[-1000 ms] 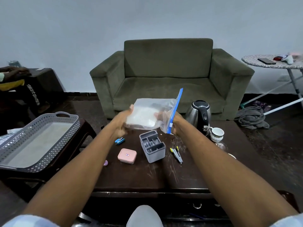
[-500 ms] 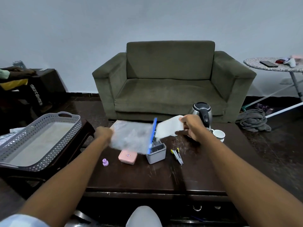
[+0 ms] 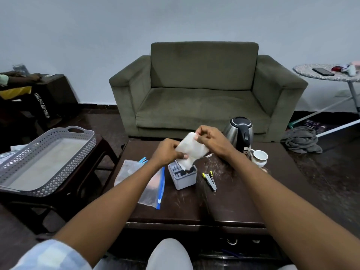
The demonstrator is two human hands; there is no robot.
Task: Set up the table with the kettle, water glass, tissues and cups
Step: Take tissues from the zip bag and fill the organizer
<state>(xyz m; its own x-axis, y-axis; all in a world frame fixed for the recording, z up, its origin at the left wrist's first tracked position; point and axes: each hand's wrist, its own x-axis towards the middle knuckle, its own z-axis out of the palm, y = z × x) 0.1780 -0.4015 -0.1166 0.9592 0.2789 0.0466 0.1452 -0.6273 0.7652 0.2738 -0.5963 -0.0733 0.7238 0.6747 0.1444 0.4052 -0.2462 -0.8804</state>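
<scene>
Both hands pinch one white tissues pack (image 3: 191, 151) above the dark table (image 3: 229, 201), left hand (image 3: 167, 152) at its 8 o'clock corner, right hand (image 3: 209, 140) at 1 o'clock, with one kettle (image 3: 240, 132) and one cup (image 3: 260, 157) toward 3 o'clock.

I note: ironing board (image 3: 329, 75) cut off at right frame edge; zip bag (image 3: 153, 187) partly hidden under my left forearm; organiser (image 3: 184, 177) contents indistinct.
</scene>
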